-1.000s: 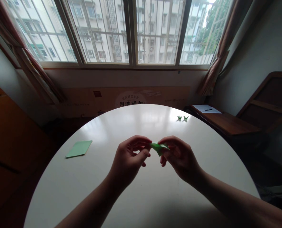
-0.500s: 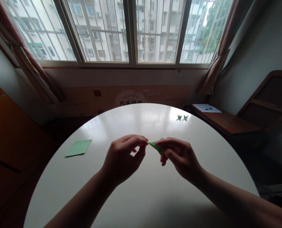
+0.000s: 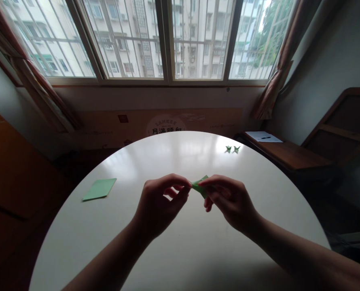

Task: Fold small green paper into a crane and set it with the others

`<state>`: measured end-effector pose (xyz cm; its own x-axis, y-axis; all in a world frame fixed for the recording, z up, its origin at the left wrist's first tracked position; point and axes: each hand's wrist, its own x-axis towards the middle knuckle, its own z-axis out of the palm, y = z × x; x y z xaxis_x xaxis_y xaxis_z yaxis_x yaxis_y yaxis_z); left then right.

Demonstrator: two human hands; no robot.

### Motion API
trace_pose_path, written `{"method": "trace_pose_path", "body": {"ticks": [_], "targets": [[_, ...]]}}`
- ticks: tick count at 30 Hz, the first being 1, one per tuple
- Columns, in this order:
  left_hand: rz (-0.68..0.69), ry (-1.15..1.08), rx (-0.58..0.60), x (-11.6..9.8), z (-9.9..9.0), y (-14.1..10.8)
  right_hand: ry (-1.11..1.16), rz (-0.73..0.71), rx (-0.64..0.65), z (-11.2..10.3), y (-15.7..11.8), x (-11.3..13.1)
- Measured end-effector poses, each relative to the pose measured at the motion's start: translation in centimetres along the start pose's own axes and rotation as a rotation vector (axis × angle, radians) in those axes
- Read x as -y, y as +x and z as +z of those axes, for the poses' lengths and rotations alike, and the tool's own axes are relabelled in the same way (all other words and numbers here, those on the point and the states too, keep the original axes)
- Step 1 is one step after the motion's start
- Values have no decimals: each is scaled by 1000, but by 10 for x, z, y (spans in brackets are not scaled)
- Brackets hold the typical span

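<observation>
A small folded piece of green paper (image 3: 200, 186) is held between my two hands above the white round table (image 3: 180, 258). My left hand (image 3: 163, 204) pinches its left tip between thumb and index finger. From the other side, my right hand (image 3: 228, 198) grips the wider part, which its fingers partly cover. Flat green paper (image 3: 100, 189) lies on the table to the left. Two small folded green paper figures (image 3: 228, 149) (image 3: 236, 149) stand side by side near the far right edge.
Right of the table, a wooden chair (image 3: 295, 155) bears a white sheet (image 3: 263, 136) with a dark pen on it. Beyond the table are a printed box (image 3: 107, 127) and a barred window. An orange-brown cabinet (image 3: 13, 161) stands at the left.
My left hand has moved slightly right, and its fingertips now cover more of the folded paper's left tip. My right hand has hardly moved and keeps its grip.
</observation>
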<state>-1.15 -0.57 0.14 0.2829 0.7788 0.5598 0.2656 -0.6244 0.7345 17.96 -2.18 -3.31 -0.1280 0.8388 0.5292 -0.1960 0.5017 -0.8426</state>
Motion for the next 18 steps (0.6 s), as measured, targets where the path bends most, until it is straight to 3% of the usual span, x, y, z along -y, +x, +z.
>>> {"method": "trace_pose_path", "body": {"ticks": [7,12,18], "targets": [[77,85,-15,-4,-7,1,-20,2,-11,-1,0,1],[-9,-15,-51,-5,-8,2,-57,-28,-38,-1,0,3],[-76,-96,-12,-5,-3,2,-43,-48,-27,-1,-1,3]]}}
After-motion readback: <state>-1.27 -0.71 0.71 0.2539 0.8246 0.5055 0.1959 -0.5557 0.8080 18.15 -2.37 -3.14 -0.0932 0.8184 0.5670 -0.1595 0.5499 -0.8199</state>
